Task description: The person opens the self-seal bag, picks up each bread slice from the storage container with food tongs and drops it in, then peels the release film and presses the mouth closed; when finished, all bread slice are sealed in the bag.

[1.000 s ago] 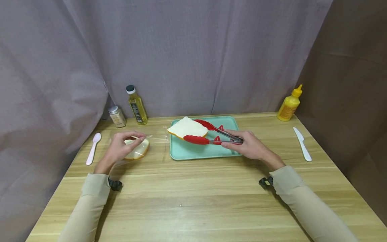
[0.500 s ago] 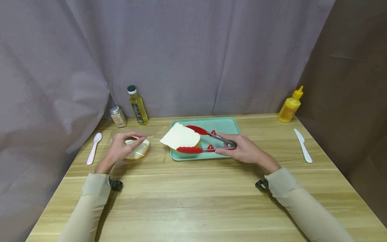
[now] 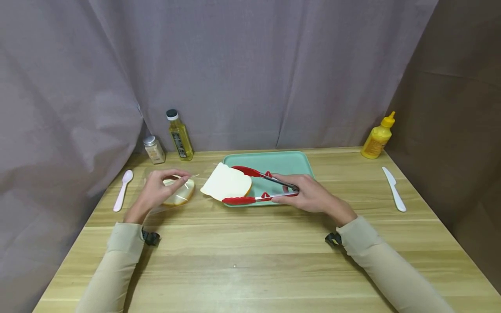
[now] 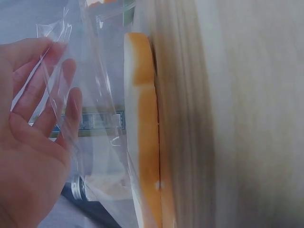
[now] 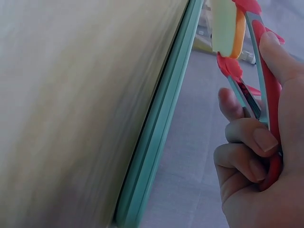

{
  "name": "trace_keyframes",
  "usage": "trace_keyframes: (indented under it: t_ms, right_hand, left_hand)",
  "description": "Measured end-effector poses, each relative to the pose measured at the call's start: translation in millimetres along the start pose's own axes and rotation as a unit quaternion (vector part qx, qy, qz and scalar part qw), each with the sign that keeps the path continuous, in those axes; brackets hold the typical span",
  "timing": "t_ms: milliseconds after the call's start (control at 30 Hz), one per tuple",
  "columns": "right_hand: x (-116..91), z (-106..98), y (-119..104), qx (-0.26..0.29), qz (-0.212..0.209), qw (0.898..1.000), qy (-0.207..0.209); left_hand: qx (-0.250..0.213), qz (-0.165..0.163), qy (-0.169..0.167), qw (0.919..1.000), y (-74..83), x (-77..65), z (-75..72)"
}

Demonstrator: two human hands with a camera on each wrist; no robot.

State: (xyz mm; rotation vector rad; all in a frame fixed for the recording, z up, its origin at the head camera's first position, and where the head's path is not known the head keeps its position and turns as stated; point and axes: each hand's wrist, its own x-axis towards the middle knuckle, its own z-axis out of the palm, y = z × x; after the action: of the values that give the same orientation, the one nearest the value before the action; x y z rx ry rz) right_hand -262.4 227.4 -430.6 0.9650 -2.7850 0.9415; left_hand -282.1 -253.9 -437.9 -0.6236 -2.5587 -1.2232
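Note:
My right hand (image 3: pixel 309 196) grips red-tipped metal tongs (image 3: pixel 258 187) that clamp a white bread slice (image 3: pixel 227 185), held in the air over the left edge of the teal tray (image 3: pixel 291 161). In the right wrist view the tongs (image 5: pixel 259 71) squeeze the slice (image 5: pixel 227 26) beside the tray rim (image 5: pixel 156 133). My left hand (image 3: pixel 158 191) pinches the upper film of a clear plastic bag (image 3: pixel 203 179); a second bread slice (image 3: pixel 181 194) lies inside it on the table. The left wrist view shows the bag film (image 4: pixel 90 104) lifted off that slice (image 4: pixel 145 142).
An oil bottle (image 3: pixel 179 135) and a small spice jar (image 3: pixel 153 149) stand at the back left. A white spoon (image 3: pixel 123 190) lies at the far left. A yellow mustard bottle (image 3: pixel 376 136) stands at the back right, with a white plastic knife (image 3: pixel 393 188) in front of it.
My right hand has carried the tongs and the bread slice leftward and slightly toward me, from over the tray to its left edge. The left hand has kept its hold on the bag.

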Motion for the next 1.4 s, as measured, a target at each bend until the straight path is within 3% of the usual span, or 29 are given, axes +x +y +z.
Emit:
trace_keyframes:
  t_ms: [600, 1033, 1267, 1400]
  right_hand:
    - [15.7, 13.1, -5.4, 0.013, -0.012, 0.999, -0.027]
    - [29.9, 18.1, -8.6, 0.03, -0.004, 0.999, -0.037]
    - [35.1, 18.8, -12.9, 0.05, 0.013, 0.998, -0.045]
    - [36.7, 20.8, -14.0, 0.062, 0.021, 0.996, -0.059]
  left_hand:
    - [-0.004, -0.007, -0.007, 0.9999, 3.0, -1.4, -3.7]
    - [-0.027, -0.006, 0.006, 0.9996, 2.1, -2.6, -7.1]
    - [-0.01, -0.023, -0.002, 0.9997, 2.3, -2.9, -6.0]
    - [-0.011, -0.012, -0.001, 0.9999, 2.2, -2.0, -5.6]
